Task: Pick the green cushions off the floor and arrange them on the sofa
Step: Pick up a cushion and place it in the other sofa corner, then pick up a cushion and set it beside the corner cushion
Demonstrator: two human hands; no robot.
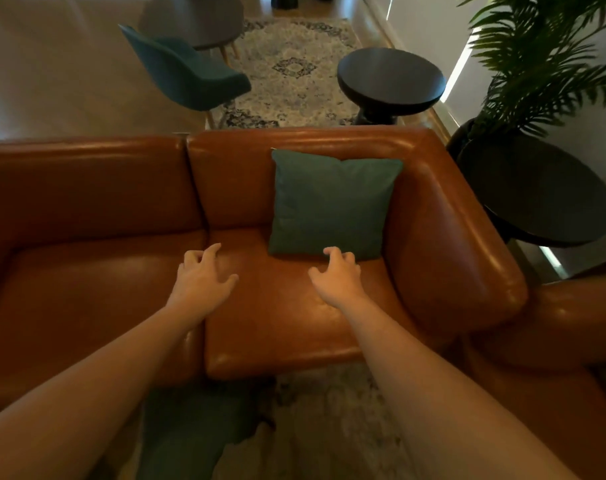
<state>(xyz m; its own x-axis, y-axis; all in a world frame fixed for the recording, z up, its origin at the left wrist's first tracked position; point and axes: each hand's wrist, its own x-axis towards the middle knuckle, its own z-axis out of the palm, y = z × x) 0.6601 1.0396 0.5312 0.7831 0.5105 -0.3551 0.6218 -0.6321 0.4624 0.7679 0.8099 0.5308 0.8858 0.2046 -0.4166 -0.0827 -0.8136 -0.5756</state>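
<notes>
Hovering loosely curled and empty, my left hand (201,275) and right hand (336,277) hung over the sofa (87,202) seat. One green cushion (332,206) leaned against the backrest. A second cushion (187,427) lay on the floor below, calling for a stoop next, I judged.

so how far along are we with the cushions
Done: one green cushion stands propped against the sofa back in the right corner. In hand: nothing; left hand and right hand hover over the seat, fingers loosely curled. Left: a blurred green shape down by the rug, probably another cushion.
</notes>
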